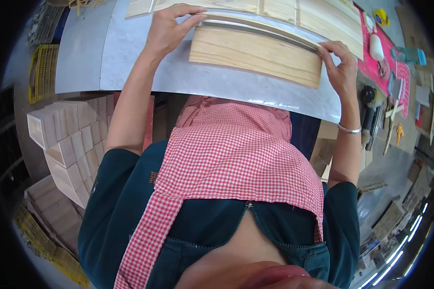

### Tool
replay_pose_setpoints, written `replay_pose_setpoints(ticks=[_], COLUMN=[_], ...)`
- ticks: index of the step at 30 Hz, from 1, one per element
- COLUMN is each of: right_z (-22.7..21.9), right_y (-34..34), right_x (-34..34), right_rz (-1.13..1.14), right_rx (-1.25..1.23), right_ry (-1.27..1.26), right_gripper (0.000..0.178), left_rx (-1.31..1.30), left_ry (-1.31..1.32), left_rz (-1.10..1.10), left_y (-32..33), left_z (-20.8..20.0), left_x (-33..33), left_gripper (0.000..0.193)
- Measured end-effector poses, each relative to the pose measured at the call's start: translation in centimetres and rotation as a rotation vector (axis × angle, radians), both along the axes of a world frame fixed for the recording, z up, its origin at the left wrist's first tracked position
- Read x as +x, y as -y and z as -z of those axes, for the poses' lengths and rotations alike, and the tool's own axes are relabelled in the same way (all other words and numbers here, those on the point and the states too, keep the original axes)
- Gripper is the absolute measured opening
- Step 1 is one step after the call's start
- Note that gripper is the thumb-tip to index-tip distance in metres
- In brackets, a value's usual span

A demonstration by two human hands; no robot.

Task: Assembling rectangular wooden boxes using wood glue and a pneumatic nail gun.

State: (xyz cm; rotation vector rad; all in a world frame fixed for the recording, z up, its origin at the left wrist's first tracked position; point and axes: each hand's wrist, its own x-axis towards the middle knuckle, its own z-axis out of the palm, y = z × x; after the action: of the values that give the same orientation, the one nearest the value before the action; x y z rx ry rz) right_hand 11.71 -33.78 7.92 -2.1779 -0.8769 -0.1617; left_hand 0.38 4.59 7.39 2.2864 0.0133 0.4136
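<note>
Over one table (178, 79) — two hands (171, 30) (341, 62) pinch one slim strip (263, 25).

A white bottle (376, 48) rests on pink cloth (367, 68) near, perhaps, a yellow tape measure (382, 17).

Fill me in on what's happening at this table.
A person's left hand and right hand pinch opposite ends of a long, thin strip. It runs along the far side of a pale wooden board lying on the grey table; whether the two touch is hard to tell. More light wood pieces lie just beyond, and pale boxes are stacked at the person's left.
</note>
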Motion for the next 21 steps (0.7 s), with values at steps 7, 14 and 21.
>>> replay_pose_setpoints(ticks=[7,14,21], right_z=[0.0,-0.2,0.7], right_y=[-0.5,0.1,0.2], right_x=[0.1,0.2,1.1], right_rz=[0.007,-0.022,0.029], right_rx=[0.007,-0.042,-0.027], right_ry=[-0.085,0.002,-0.123], right_gripper=[0.01,0.009,0.014], left_rx=[-0.128,-0.059,-0.166], left_ry=[-0.071,-0.012,-0.002], left_rz=[-0.079,-0.025,-0.099], left_y=[-0.5,-0.4,-0.5], left_z=[1.3,1.4,2.2], left_x=[-0.5,-0.1,0.0], left_gripper=[0.021,0.021,0.021])
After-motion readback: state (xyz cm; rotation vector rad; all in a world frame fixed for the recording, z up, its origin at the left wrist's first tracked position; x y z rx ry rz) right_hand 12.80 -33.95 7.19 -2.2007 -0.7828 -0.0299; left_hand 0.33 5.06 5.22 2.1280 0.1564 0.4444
